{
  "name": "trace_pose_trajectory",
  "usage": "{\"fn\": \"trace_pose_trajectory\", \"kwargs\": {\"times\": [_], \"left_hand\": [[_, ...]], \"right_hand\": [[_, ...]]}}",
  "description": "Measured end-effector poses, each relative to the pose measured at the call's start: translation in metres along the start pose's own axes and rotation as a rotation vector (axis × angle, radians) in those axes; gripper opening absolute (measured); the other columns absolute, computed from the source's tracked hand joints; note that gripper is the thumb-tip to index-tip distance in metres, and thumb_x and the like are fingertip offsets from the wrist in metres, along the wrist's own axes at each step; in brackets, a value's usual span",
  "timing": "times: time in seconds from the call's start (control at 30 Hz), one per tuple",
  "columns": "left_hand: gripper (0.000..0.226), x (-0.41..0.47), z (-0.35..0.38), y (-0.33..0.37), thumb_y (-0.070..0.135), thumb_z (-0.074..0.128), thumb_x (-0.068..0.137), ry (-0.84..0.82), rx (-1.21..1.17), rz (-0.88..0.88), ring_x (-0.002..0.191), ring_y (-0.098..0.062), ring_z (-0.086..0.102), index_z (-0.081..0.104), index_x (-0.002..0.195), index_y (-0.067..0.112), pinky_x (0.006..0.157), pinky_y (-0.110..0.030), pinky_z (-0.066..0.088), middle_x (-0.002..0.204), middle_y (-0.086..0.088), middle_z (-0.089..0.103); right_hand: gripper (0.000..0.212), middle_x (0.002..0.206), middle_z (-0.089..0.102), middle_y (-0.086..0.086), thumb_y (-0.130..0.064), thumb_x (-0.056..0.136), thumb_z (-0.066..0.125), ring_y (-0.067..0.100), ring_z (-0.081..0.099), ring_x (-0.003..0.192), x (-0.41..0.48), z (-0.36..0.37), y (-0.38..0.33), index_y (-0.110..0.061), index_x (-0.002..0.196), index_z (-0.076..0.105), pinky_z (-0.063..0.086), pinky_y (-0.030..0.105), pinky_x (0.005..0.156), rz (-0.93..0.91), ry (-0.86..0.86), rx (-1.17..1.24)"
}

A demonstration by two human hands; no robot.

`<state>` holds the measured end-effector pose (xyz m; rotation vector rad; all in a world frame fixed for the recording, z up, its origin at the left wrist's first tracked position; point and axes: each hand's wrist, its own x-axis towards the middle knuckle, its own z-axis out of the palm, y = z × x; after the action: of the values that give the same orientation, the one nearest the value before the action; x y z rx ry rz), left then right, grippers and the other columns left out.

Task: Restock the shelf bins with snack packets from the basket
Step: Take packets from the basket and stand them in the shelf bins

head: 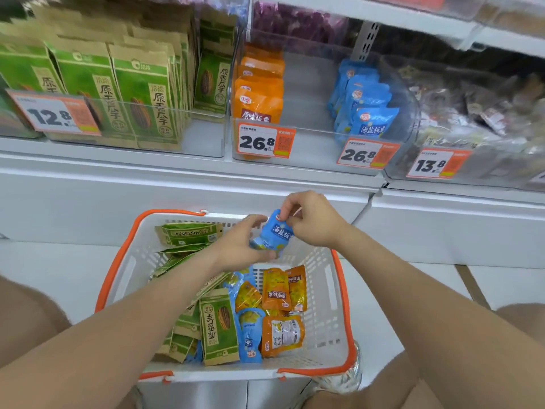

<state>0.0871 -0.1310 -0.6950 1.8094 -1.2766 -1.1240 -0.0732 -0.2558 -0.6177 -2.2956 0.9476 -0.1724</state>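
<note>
**Item:** blue snack packet. A small sealed pouch of glossy film, with white characters on the face and yellow print at the lower end.

**Location:** held in the air over the far end of the basket, below the shelf edge and not yet in any bin.

**Hold:** the top edge is pinched between thumb and curled fingers of the right hand. The lower end is gripped by the left hand, with the thumb underneath and the fingers curled round the far side.

**Handling (judged):** light and soft. The film is probably slippery and easily creased, and the contents are likely to shift inside. It is best taken at the flat top seam, or across both faces with gentle pressure, and squeezing of the filled middle is to be avoided. One hand should be enough to carry it.

**Destination (judged):** the row of matching blue packets, stood upright at the right side of the clear shelf bin, behind the price tag. Orange shelf packets stand at the left side of that bin. Green shelf packets fill the neighbouring bin further left.

**Remaining stock:** orange basket packets, blue basket packets and green basket packets lie mixed and overlapping in the basket.
</note>
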Motion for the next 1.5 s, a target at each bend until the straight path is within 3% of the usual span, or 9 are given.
{"fn": "trace_pose_trajectory", "kwargs": {"times": [0.13, 0.27, 0.43, 0.5, 0.6, 0.77, 1.03, 1.17, 1.5], "left_hand": [[0.035, -0.001, -0.01, 0.039, 0.027, 0.082, 0.091, 0.079, -0.291, 0.078, 0.098, -0.014, 0.076, 0.071, 0.125, 0.024, 0.094, -0.034, 0.061, 0.106, 0.005, 0.08], [0.027, 0.001, -0.014, 0.085, 0.02, 0.079, 0.094, 0.165, -0.423, 0.172, 0.102, -0.03, 0.076, 0.074, 0.12, 0.017, 0.091, -0.045, 0.063, 0.108, -0.007, 0.08], [0.016, 0.012, -0.007, 0.147, 0.033, 0.077, 0.095, 0.335, -0.25, 0.339, 0.091, -0.012, 0.072, 0.072, 0.11, 0.03, 0.075, -0.026, 0.059, 0.097, 0.006, 0.078], [0.02, 0.02, -0.002, 0.168, 0.039, 0.079, 0.092, 0.48, -0.072, 0.406, 0.09, -0.001, 0.062, 0.069, 0.109, 0.034, 0.071, -0.011, 0.045, 0.1, 0.013, 0.071], [0.052, 0.032, 0.0, 0.193, 0.034, 0.08, 0.089, 0.641, 0.128, 0.545, 0.117, -0.008, 0.049, 0.059, 0.135, 0.023, 0.096, -0.015, 0.041, 0.125, 0.005, 0.053], [0.069, 0.054, 0.0, 0.218, 0.014, 0.074, 0.084, 0.7, 0.379, 0.58, 0.127, -0.024, 0.045, 0.047, 0.148, 0.015, 0.108, -0.042, 0.042, 0.138, -0.005, 0.05], [0.068, 0.084, 0.011, 0.244, 0.026, 0.072, 0.086, 0.42, 0.619, 0.249, 0.121, -0.032, 0.06, 0.037, 0.144, 0.017, 0.096, -0.043, 0.041, 0.131, -0.005, 0.063], [0.05, 0.101, 0.007, 0.254, 0.032, 0.074, 0.082, 0.362, 0.678, 0.144, 0.11, -0.029, 0.062, 0.046, 0.122, 0.02, 0.084, -0.041, 0.037, 0.117, 0.002, 0.065], [0.057, 0.113, 0.0, 0.256, 0.027, 0.079, 0.081, 0.279, 0.599, 0.157, 0.121, -0.024, 0.062, 0.054, 0.133, 0.025, 0.101, -0.045, 0.049, 0.131, 0.005, 0.068]], "right_hand": [[0.035, 0.091, 0.067, 0.002, 0.007, 0.083, 0.055, 0.017, 0.06, 0.067, 0.003, -0.038, -0.03, -0.022, 0.101, 0.061, 0.049, 0.033, 0.06, -0.109, 0.139, 0.042], [0.045, 0.098, 0.073, 0.003, 0.001, 0.085, 0.052, 0.021, 0.062, 0.085, 0.004, -0.074, -0.06, -0.02, 0.122, 0.064, 0.052, 0.036, 0.078, -0.179, 0.301, -0.104], [0.046, 0.114, 0.076, 0.0, 0.005, 0.087, 0.05, 0.028, 0.065, 0.113, 0.004, -0.133, -0.075, -0.018, 0.119, 0.074, 0.051, 0.042, 0.101, -0.243, 0.392, -0.274], [0.048, 0.116, 0.075, -0.001, 0.008, 0.086, 0.05, 0.017, 0.065, 0.111, -0.001, -0.16, -0.076, -0.016, 0.12, 0.074, 0.048, 0.032, 0.103, -0.269, 0.428, -0.288], [0.049, 0.108, 0.075, -0.007, 0.01, 0.083, 0.047, -0.002, 0.061, 0.096, -0.007, -0.197, -0.065, -0.016, 0.114, 0.076, 0.042, 0.004, 0.087, -0.328, 0.617, -0.184], [0.044, 0.103, 0.075, -0.009, 0.007, 0.084, 0.046, 0.002, 0.064, 0.094, 0.0, -0.217, -0.021, -0.015, 0.11, 0.075, 0.045, 0.012, 0.085, -0.313, 0.907, -0.092], [0.051, 0.113, 0.077, 0.001, 0.008, 0.08, 0.052, 0.029, 0.07, 0.104, 0.025, -0.212, 0.014, -0.02, 0.116, 0.076, 0.055, 0.046, 0.094, -0.218, 0.723, -0.342], [0.048, 0.118, 0.076, 0.005, 0.003, 0.088, 0.06, 0.034, 0.067, 0.108, 0.033, -0.21, 0.025, -0.023, 0.125, 0.073, 0.053, 0.046, 0.095, -0.138, 0.512, -0.412], [0.035, 0.111, 0.072, 0.0, -0.016, 0.094, 0.063, 0.029, 0.058, 0.105, 0.031, -0.215, 0.02, -0.032, 0.123, 0.074, 0.042, 0.039, 0.092, -0.065, 0.392, -0.648]]}}
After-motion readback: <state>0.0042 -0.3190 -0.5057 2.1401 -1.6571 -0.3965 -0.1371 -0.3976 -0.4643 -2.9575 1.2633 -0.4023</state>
